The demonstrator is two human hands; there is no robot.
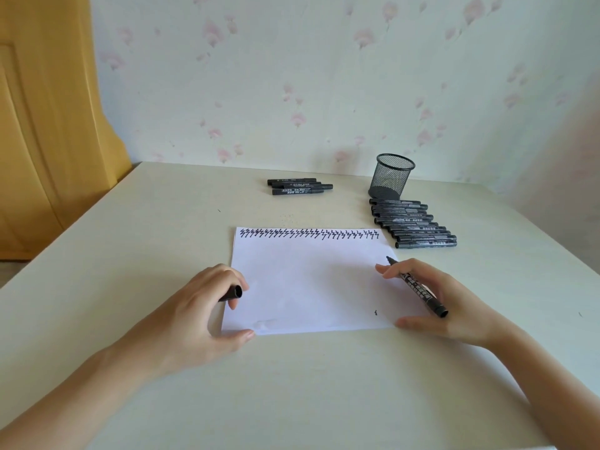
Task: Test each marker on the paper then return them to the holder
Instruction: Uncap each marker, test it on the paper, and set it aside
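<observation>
The right hand (454, 306) has its grip clamped on an uncapped marker (418, 289), tip over the right edge of the paper (308, 284). The left hand (201, 310) grips the cap (232, 293) at the paper's left edge. The mesh holder (391, 177) stands near the table's (162, 228) far edge, with a row of markers (414, 224) just before it and three more markers (298, 186) to its left.

paper (308, 284): white, black zigzag row along far edge
markers (414, 222): black, grey labels
holder (391, 177): black mesh
surface (292, 384): cream
wallpaper (324, 76): pale, pink florals
</observation>
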